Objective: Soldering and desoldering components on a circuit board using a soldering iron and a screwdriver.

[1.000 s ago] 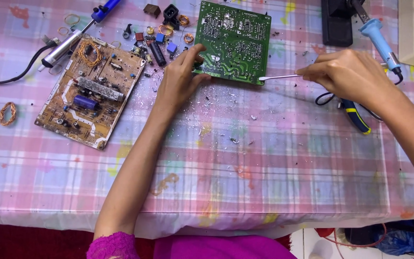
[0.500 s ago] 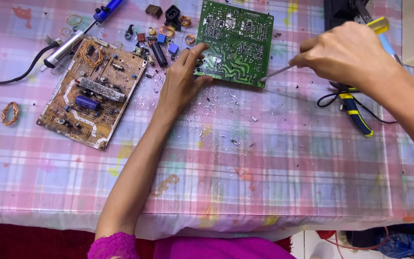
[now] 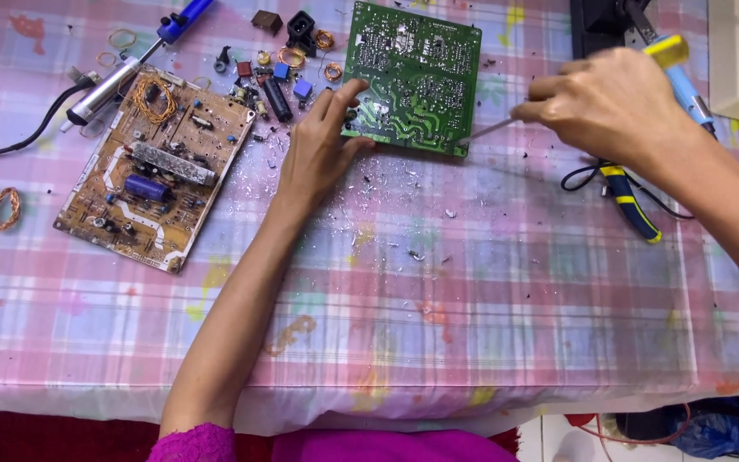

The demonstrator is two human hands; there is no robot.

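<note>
Right hand (image 3: 613, 103) fingers are pinched around a thin metal probe (image 3: 491, 130), tip at the green board's (image 3: 412, 77) near edge. Left hand (image 3: 322, 145) fingers spread, pinning that board's corner to the bench (image 3: 472, 299). Looks like mid-prying; next move probably needs steady pressure.

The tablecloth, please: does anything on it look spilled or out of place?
Yes. Small pale and dark crumbs lie scattered over the tablecloth below the green board, and loose parts sit strewn between the two boards.
</note>
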